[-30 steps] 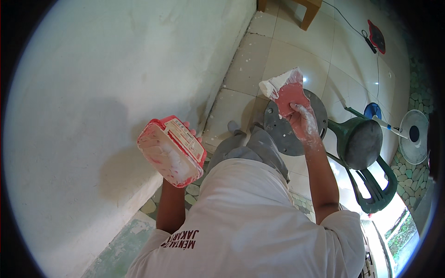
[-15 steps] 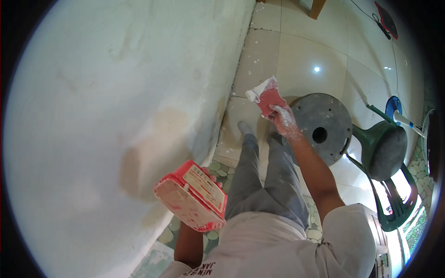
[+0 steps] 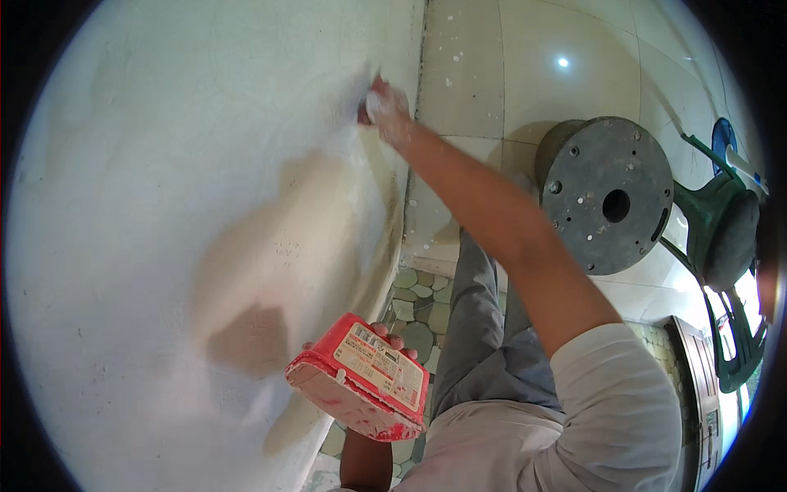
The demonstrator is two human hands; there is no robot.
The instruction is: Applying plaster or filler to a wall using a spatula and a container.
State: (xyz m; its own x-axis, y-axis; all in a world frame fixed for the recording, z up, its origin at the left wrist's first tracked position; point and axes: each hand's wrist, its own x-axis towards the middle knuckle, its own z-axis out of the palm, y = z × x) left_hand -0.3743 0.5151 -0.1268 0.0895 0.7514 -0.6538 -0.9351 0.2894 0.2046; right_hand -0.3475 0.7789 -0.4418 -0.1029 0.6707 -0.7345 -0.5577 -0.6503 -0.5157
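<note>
My left hand point(image 3: 397, 339) grips a red plastic tub point(image 3: 381, 365) with a pale label, its fingers curled over the rim. Pale paste coats the tub's opening, which is tipped toward me beside the wall. Up against the whitish wall point(image 3: 164, 180), my right hand point(image 3: 388, 110) is closed, with white smears on its skin. It holds the red putty spreader point(image 3: 364, 113), which is now mostly hidden by the hand. The spreader's blade edge cannot be made out here.
On the tiled floor to the right stands a grey round drum point(image 3: 602, 176) with a central hole. Beyond it are a green plastic chair point(image 3: 701, 209) and a blue round object point(image 3: 723, 135). White spots dot the tiles along the wall's foot.
My right hand has swung left and forward from over the floor to the wall, taking the paste-loaded spreader with it. The tub has shifted slightly right and nearer to me.
</note>
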